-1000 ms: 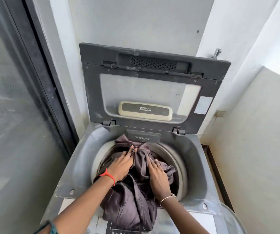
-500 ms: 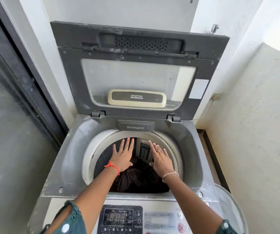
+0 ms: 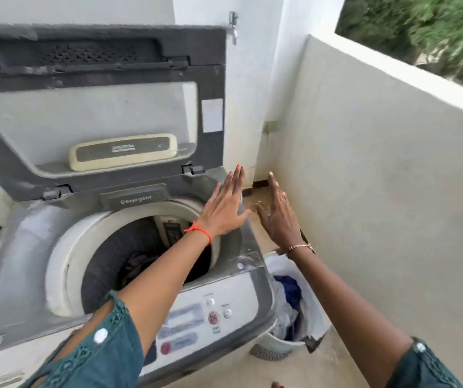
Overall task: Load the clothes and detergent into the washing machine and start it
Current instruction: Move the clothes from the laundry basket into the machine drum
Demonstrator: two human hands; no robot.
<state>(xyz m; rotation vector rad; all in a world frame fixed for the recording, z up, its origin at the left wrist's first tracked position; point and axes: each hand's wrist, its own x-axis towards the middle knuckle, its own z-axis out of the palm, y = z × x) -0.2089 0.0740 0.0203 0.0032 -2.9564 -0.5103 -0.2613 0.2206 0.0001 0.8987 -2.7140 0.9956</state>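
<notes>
A grey top-load washing machine (image 3: 23, 247) fills the left of the view, its lid (image 3: 99, 107) standing upright. Dark clothes (image 3: 138, 264) lie deep in the drum. A flap marked "Detergent" (image 3: 135, 199) sits at the drum's back rim. My left hand (image 3: 224, 208) hovers flat and empty over the machine's right rim, fingers spread. My right hand (image 3: 278, 217) is open and empty just past the machine's right side, above a white laundry basket (image 3: 313, 306) holding blue and white clothes (image 3: 289, 292).
The control panel (image 3: 196, 323) with buttons runs along the machine's front edge. A low beige wall (image 3: 378, 191) closes in the right side. A tap (image 3: 233, 23) sticks out of the white wall behind. Beige floor shows beside the basket.
Both hands have come out of the drum and swung to the right, past the machine's rim. The view has turned right, and the basket now shows.
</notes>
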